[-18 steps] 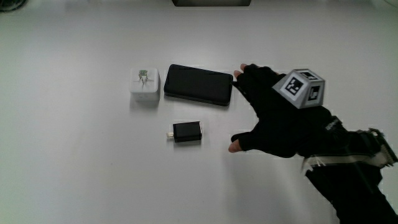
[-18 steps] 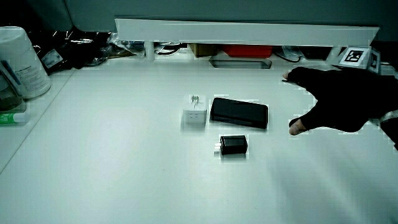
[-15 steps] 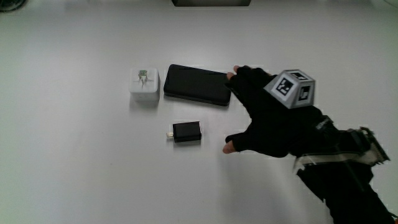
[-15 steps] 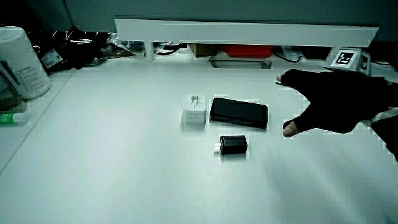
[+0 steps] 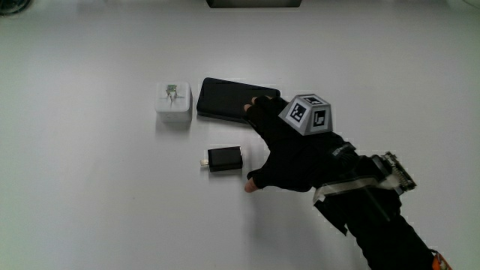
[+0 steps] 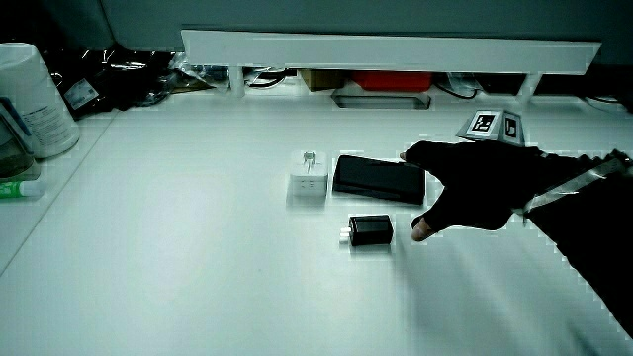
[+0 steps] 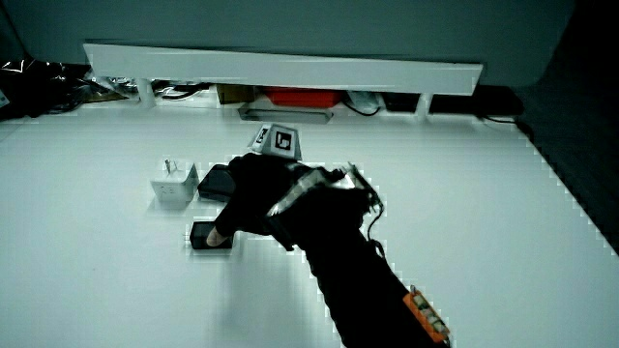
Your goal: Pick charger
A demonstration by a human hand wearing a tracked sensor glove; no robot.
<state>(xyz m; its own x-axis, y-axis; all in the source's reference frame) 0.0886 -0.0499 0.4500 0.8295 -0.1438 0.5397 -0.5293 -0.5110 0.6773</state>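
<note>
A white cube charger [image 5: 174, 103] with its prongs up stands beside a flat black slab [image 5: 225, 99]. Nearer to the person lies a small black plug adapter [image 5: 225, 159]. The gloved hand [image 5: 274, 146] hovers open between them, its fingers reaching over the slab's end and its thumb close beside the small black adapter, holding nothing. In both side views the white charger [image 6: 310, 180] [image 7: 171, 186], the slab [image 6: 376, 178] [image 7: 213, 181], the black adapter [image 6: 371, 230] [image 7: 208, 236] and the hand [image 6: 475, 188] [image 7: 256, 193] appear in the same arrangement.
A low white partition [image 6: 396, 47] runs along the table's edge farthest from the person, with a red item [image 6: 393, 79] and cables under it. A white canister [image 6: 35, 99] and a green-tipped object [image 6: 15, 186] stand at the table's side edge.
The hand has moved toward the slab and the small black adapter; its fingers now overlap the slab's end and its thumb sits near the adapter. The objects have not moved.
</note>
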